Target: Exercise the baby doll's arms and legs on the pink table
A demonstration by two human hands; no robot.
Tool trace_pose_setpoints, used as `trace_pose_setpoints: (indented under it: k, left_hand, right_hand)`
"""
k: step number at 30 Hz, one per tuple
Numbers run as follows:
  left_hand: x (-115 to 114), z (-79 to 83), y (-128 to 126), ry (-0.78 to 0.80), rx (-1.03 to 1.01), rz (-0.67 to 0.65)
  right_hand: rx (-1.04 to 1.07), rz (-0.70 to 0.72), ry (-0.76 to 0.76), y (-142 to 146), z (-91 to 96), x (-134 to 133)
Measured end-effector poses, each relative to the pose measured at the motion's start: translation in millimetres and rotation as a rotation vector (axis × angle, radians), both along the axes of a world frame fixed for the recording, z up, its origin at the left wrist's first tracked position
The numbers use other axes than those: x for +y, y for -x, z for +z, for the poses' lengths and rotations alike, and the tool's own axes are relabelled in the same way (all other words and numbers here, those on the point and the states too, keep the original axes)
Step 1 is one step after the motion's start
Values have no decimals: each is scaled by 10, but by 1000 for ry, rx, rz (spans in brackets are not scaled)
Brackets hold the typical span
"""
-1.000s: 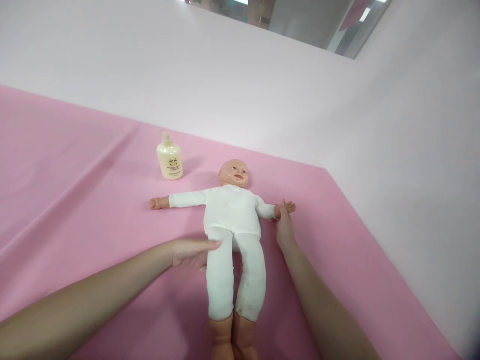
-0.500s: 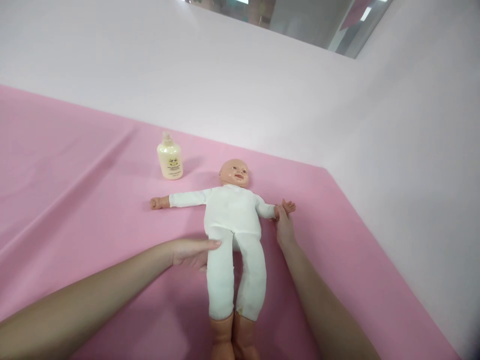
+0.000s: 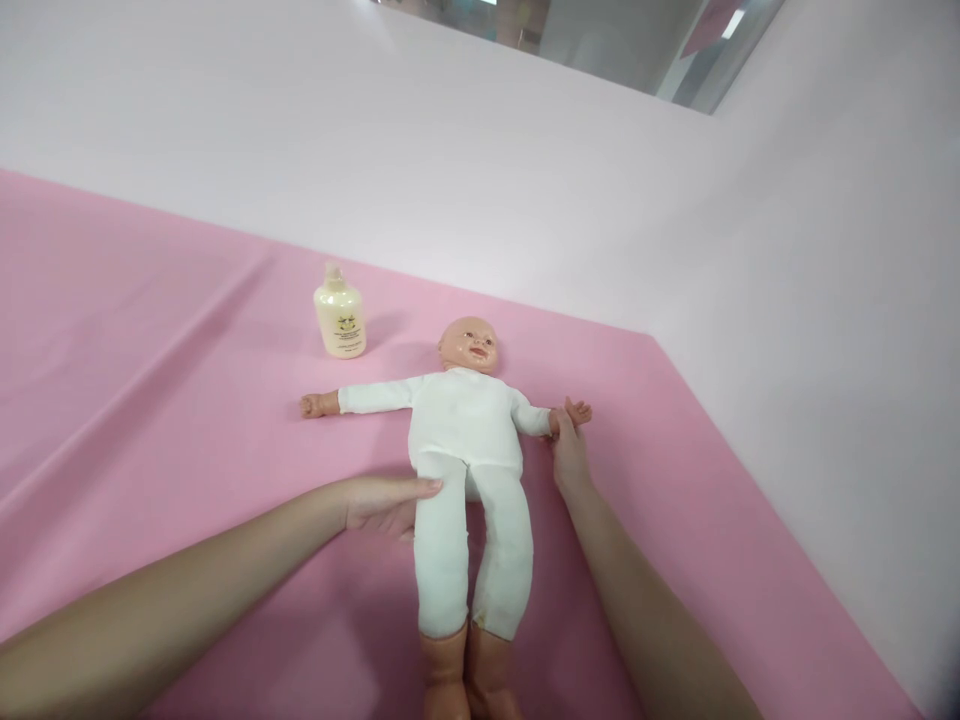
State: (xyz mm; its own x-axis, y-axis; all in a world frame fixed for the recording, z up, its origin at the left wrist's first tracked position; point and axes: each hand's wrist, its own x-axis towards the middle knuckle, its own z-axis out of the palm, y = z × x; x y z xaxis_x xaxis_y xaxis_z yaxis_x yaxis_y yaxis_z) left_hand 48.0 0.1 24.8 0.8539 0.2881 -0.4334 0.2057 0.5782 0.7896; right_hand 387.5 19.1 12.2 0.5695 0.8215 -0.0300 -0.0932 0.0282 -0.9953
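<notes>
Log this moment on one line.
baby doll: face-up on pink cloth | left hand: thumb over its thigh | right hand: holding its wrist | pale-yellow bottle: upright

Most fingers of the left hand [image 3: 384, 505] are hidden by the doll [image 3: 466, 425], whose feet [image 3: 444, 700] the bottom edge cuts off. The label [image 3: 347, 335] on the bottle [image 3: 328, 310] is too small to read, and the top edge crops the window [image 3: 600, 45]

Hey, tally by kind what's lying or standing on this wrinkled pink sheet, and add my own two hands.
White fabric-bodied baby doll: 1
Pale yellow, round-shouldered bottle: 1
Your bare hands: 2, left hand and right hand
Total: 4
</notes>
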Motion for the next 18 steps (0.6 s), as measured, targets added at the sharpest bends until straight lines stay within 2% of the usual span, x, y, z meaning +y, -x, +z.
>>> trace_pose_setpoints:
  k: [4,9,18]
  left_hand:
    - [6,11,0,-26,-14,-55]
    - [12,3,-12,-32,21,-30]
    - [43,-17,-3,-9,-40,-81]
  right_hand:
    - [5,1,-2,1,-1,1]
    - [9,-9,0,-4,-13,7]
    - [5,2,5,-1,1,0]
